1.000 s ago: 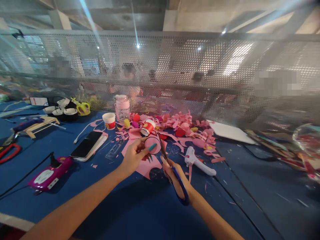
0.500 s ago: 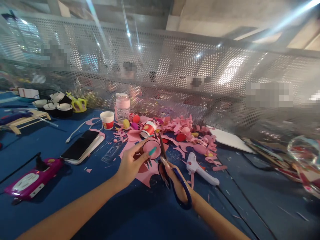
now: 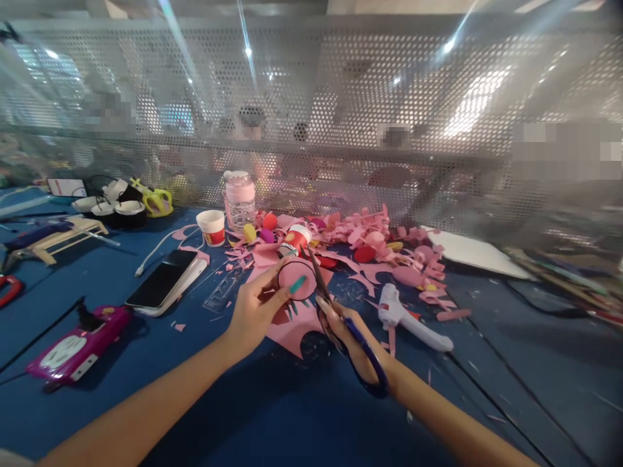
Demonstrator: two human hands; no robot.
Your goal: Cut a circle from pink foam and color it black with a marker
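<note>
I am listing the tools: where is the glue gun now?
In the head view, the glue gun lies right of the right hand, near the pink scraps.

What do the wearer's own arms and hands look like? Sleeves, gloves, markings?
No sleeves in view on the left forearm or right forearm; no watch or bracelet visible. The bare left hand has long, glossy teal nails. The right hand is ungloved too; its nail colour is unclear.
</note>
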